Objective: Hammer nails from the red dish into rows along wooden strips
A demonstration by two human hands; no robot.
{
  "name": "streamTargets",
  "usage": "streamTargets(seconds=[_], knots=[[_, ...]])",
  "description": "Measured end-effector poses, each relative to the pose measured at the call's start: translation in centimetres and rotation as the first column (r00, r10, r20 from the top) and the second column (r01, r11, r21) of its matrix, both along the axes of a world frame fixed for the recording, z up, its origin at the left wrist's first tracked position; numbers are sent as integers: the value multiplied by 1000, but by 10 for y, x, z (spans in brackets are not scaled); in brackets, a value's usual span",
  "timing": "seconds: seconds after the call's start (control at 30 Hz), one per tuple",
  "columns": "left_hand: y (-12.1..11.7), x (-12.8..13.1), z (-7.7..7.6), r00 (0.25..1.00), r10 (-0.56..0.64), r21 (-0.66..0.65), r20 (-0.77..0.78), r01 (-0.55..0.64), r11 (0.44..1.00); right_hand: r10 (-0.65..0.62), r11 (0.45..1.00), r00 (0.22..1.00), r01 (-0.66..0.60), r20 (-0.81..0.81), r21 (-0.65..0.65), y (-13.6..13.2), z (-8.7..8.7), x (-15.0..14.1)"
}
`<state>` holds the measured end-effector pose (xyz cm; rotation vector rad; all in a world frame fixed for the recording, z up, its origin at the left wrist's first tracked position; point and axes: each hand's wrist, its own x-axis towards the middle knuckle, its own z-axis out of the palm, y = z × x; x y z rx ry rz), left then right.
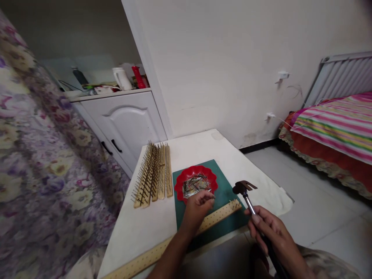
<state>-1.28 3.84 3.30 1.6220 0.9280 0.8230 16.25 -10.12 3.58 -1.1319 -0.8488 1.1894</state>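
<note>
My right hand [271,229] is wrapped round the shaft of a claw hammer [249,204], its head raised above the right edge of the green mat [225,190]. At the near rim of a red scalloped bowl [180,181] my left hand [198,206] has its fingers curled together; whatever they pinch is too small to make out. Loose nails [197,183] fill the bowl. Beneath my left forearm a long wooden strip [222,213] with rows of holes lies slantwise across the mat and table. Several nails [235,204] stand in its right end.
Several wooden strips [153,176] studded with upright nails lie side by side on the left of the white table [197,149]. A floral curtain [78,186] hangs at the left. Behind stands a white cabinet [124,124]; a bed [337,124] is at the right.
</note>
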Motion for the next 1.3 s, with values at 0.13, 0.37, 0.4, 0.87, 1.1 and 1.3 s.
streamTargets(seconds=[0.13, 0.37, 0.4, 0.87, 1.1, 1.3], knots=[[-10, 15, -15, 994, -23, -145, 103, 38, 989, -1, 1000, 1000, 1, -4, 8, -3, 0, 2], [-19, 33, -30, 997, 76, 29, 30, -77, 997, -16, 1000, 1000, 16, -27, -2, -7, -3, 7], [-19, 34, -31, 997, 77, 40, 17, -78, 996, -19, 1000, 999, 19, -30, -3, -8, -4, 7], [-16, 40, -37, 992, 79, 161, -103, -61, 985, 16, 1000, 1000, -16, -11, -14, -10, -5, 7], [-16, 41, -38, 989, 72, 206, -133, -43, 978, 94, 995, 995, -92, 38, -36, -9, -2, 0], [-16, 41, -40, 988, 80, 211, -135, -50, 976, 157, 987, 983, -152, 97, -59, -5, -6, -11]])
